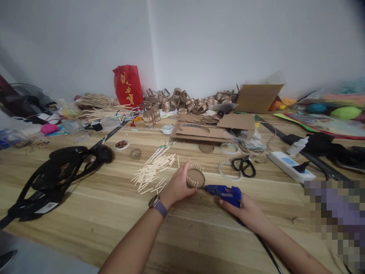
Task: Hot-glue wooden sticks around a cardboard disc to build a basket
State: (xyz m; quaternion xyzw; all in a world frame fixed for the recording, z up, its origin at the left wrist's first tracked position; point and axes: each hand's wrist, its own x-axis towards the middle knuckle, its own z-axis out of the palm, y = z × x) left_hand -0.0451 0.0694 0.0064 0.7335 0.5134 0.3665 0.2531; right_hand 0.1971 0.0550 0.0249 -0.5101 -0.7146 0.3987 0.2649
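My left hand grips the left side of a small round cardboard basket, with short wooden sticks standing around its rim. In my right hand is a blue hot glue gun. Its nozzle points left and meets, or nearly meets, the near right edge of the basket; I cannot tell which. A loose pile of short wooden sticks lies to the left of my left hand. Black-handled scissors and a white ring lie beyond the glue gun.
Finished little stick baskets are heaped by the wall near a red bag. Cardboard sheets lie mid-table. A white power strip stands right, a black strapped item left. The glue gun's black cord trails toward the near edge.
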